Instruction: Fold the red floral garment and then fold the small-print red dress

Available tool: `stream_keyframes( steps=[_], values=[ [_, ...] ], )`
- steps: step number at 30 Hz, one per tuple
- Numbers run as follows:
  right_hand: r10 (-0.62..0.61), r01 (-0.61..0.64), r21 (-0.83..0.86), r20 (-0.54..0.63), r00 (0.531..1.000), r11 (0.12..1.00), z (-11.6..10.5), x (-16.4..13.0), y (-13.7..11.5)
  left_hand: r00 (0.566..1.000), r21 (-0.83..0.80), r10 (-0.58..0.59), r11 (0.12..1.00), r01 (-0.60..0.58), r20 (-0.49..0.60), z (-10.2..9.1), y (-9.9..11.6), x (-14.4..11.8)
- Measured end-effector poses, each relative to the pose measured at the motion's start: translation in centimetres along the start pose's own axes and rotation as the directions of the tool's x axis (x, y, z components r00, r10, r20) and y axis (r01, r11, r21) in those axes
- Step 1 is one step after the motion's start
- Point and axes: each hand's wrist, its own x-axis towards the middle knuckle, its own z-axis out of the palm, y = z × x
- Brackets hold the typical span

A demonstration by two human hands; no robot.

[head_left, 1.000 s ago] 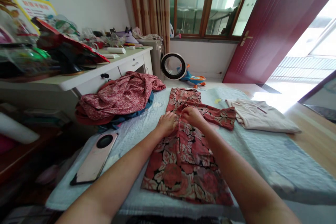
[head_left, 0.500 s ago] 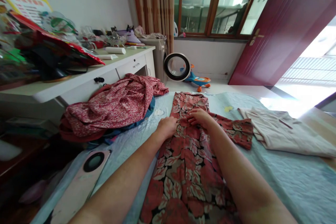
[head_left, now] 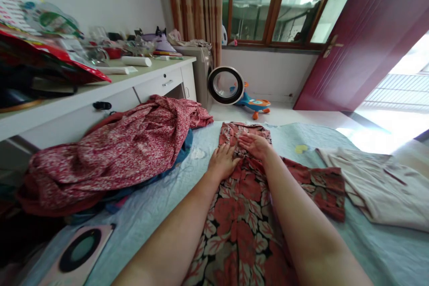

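Note:
A red floral garment (head_left: 244,214) lies spread lengthwise on a light blue bed sheet (head_left: 161,196), with one sleeve sticking out to the right. My left hand (head_left: 224,161) rests flat on its upper left part, fingers apart. My right hand (head_left: 254,144) lies flat just beyond it, near the garment's far end, palm down on the cloth. Both forearms stretch over the garment. Neither hand grips anything.
A heap of red patterned cloth (head_left: 110,152) over blue fabric lies left of the garment. A folded beige garment (head_left: 375,183) sits at right. A pink phone (head_left: 78,252) lies near the front left. A cluttered white desk (head_left: 100,94), a round fan (head_left: 225,86) and a toy car (head_left: 256,105) stand beyond.
Both hands have slid farther along the garment toward its far end, and my view has moved forward and closer to the bed.

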Motion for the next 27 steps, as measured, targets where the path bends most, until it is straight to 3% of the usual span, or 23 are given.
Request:
stream_keyframes(
  steps=[5, 7, 9, 11, 13, 16, 19, 23, 25, 27],
  values=[
    [-0.009, 0.023, 0.325, -0.044, 0.999, 0.945, -2.6, 0.8, 1.4, 0.999, 0.033, -0.008, 0.999, 0.007, 0.031, -0.3, 0.0, -0.1],
    [-0.041, 0.089, 0.432, -0.12, 0.992, 0.898, -3.2, 1.0, 1.6, 0.999, 0.04, -0.004, 0.999, 0.002, 0.042, -0.6, 0.0, 0.0],
    [-0.108, 0.194, 0.43, -0.216, 0.97, 0.882, -3.2, 1.0, 1.6, 0.999, 0.042, -0.001, 0.999, -0.001, 0.051, -0.7, 0.0, 0.0],
    [-0.195, 0.269, 0.405, -0.213, 0.957, 0.874, -3.0, 0.8, 1.5, 0.999, 0.04, -0.004, 0.999, 0.002, 0.054, -0.6, -0.1, 0.0],
    [-0.227, 0.242, 0.397, -0.086, 0.97, 0.885, -2.5, 0.6, 1.4, 0.998, 0.034, -0.004, 0.999, 0.002, 0.055, -0.5, -0.2, 0.0],
    [-0.088, 0.064, 0.346, 0.053, 0.995, 0.936, -2.1, 0.5, 1.5, 0.999, 0.023, 0.0, 1.0, -0.001, 0.05, -0.4, -0.3, -0.1],
    [-0.015, 0.033, 0.307, -0.061, 0.998, 0.951, -2.0, 0.9, 1.5, 0.999, 0.023, -0.004, 1.0, 0.002, 0.052, -0.4, -0.4, 0.0],
    [-0.137, 0.206, 0.328, -0.22, 0.966, 0.922, -1.9, 1.3, 1.5, 0.998, 0.031, -0.008, 0.999, 0.007, 0.062, -0.4, -0.3, 0.1],
    [-0.191, 0.246, 0.351, -0.183, 0.964, 0.904, -1.6, 1.2, 1.4, 0.998, 0.03, -0.008, 1.0, 0.006, 0.061, -0.4, -0.3, 0.1],
    [-0.18, 0.191, 0.351, -0.065, 0.982, 0.916, -1.5, 1.1, 1.5, 0.998, 0.028, -0.007, 1.0, 0.005, 0.059, -0.4, -0.2, 0.1]
  ],
)
